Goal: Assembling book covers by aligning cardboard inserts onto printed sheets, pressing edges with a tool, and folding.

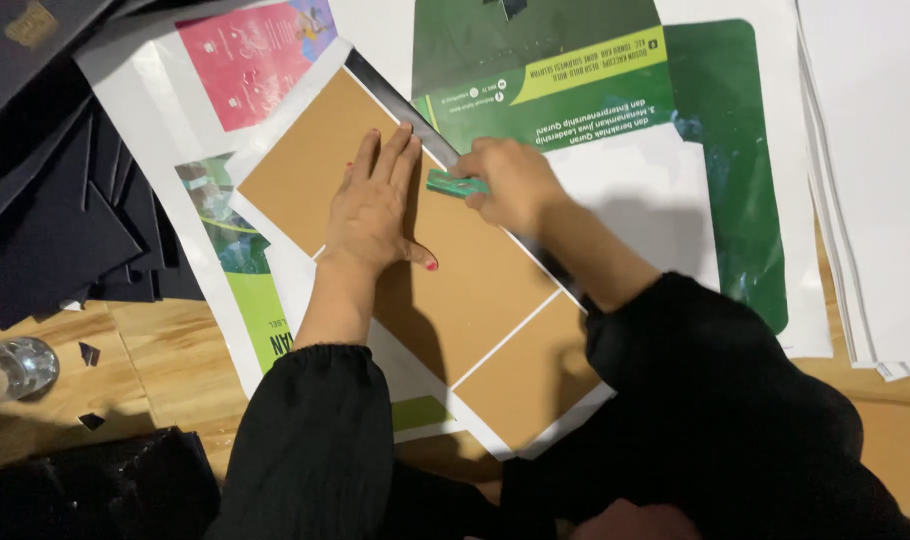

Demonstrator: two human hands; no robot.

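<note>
My left hand lies flat, fingers together, on a brown sheet printed with brown panels split by white lines. Its fingertips press a dark metal ruler that runs along the sheet's upper right edge. My right hand grips a small green cutter held against the ruler's edge, just right of my left fingertips. Both arms wear black sleeves.
Large printed posters lie under the sheet: a green one, a pink one. A white paper stack sits at right, dark boards at left. A clear bottle rests on the wooden surface with small black scraps.
</note>
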